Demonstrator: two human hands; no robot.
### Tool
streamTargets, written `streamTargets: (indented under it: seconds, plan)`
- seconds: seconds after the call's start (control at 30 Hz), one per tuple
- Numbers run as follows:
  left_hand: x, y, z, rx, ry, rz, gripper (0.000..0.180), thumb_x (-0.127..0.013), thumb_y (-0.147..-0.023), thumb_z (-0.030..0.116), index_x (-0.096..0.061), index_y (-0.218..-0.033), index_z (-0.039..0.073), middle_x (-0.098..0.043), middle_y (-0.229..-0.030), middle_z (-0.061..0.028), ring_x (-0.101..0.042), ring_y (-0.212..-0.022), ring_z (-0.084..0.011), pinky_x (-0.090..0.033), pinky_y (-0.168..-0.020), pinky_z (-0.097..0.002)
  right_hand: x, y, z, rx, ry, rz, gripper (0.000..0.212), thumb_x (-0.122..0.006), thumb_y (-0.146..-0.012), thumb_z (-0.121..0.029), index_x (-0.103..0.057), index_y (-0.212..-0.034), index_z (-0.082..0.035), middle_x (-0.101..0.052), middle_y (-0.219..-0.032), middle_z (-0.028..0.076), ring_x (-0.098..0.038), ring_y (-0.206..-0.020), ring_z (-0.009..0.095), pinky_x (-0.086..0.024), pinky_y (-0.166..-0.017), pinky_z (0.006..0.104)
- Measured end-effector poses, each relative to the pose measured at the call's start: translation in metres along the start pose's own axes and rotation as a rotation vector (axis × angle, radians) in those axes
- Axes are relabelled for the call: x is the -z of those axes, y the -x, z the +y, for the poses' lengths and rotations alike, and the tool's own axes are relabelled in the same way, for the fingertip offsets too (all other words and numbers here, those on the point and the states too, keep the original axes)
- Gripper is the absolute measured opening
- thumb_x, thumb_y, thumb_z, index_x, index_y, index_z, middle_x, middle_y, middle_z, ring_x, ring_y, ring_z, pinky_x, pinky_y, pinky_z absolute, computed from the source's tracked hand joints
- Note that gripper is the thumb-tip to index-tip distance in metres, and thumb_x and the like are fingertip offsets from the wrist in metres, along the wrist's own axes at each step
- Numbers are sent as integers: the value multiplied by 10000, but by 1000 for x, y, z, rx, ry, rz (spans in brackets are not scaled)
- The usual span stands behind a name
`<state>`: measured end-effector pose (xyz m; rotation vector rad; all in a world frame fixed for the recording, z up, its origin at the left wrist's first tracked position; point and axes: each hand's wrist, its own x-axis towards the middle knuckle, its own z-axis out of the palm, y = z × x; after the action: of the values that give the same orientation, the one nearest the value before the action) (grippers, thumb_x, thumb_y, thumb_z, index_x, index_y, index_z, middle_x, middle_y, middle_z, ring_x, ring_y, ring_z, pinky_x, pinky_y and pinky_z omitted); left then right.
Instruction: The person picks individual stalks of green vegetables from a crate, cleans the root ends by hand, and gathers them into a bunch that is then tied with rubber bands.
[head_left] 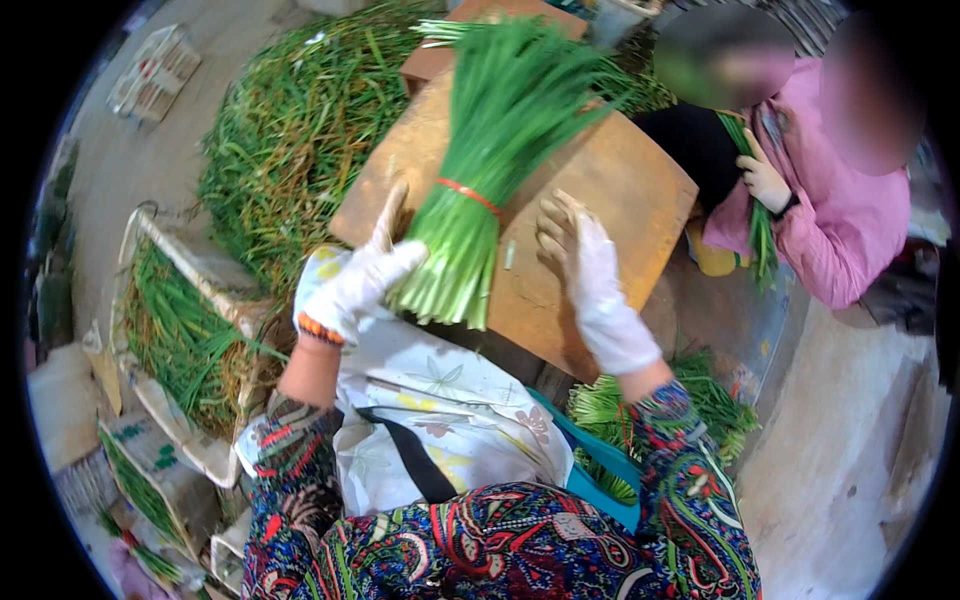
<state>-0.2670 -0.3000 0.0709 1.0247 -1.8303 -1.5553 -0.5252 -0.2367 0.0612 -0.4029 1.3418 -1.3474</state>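
A big bunch of green chives point(500, 150), tied with a red band point(467, 194), lies on a wooden board point(640, 200). Its pale cut ends point toward me and reach past the near edge. My left hand point(365, 265), in a white glove, is beside the pale ends, fingers and thumb spread; the thumb is up against the bunch or just short of it. To the right of the bunch my right hand point(588, 262), also white-gloved, is over the board with loosely bent fingers and nothing in them. One small pale stem piece point(510, 254) lies between bunch and right hand.
Loose leaves form a large heap point(290, 140) behind left. A white-rimmed crate point(180, 395) of leaves stands at left. More bunches point(605, 410) sit by a teal basket point(590, 455) at my right. Far right, a person in pink point(850, 220) holds chives point(760, 225).
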Motion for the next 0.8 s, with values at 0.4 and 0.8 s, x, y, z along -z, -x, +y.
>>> streamTargets:
  seconds: [0.4,0.8]
  plan:
    - [-67,4,5,81,228,113,1112,-739,-613,-34,40,-1399,70,-396,-1247,-173,-470,-1099,-235,-430,-897,-334,-75,-7,73,-28,-20,215,443,-452,-895,-408,-542,-1092,-22,-573,-1044,126,-530,-964,209,-412,-836,307]
    - [-33,7,52,419,395,41,974,-682,-768,245,37,-1383,15,-471,-1206,-160,-496,-1055,-214,-383,-922,-304,-45,19,6,38,80,-393,674,-736,-709,-170,-328,-1225,-22,-532,-1044,83,-550,-913,177,-473,-798,318]
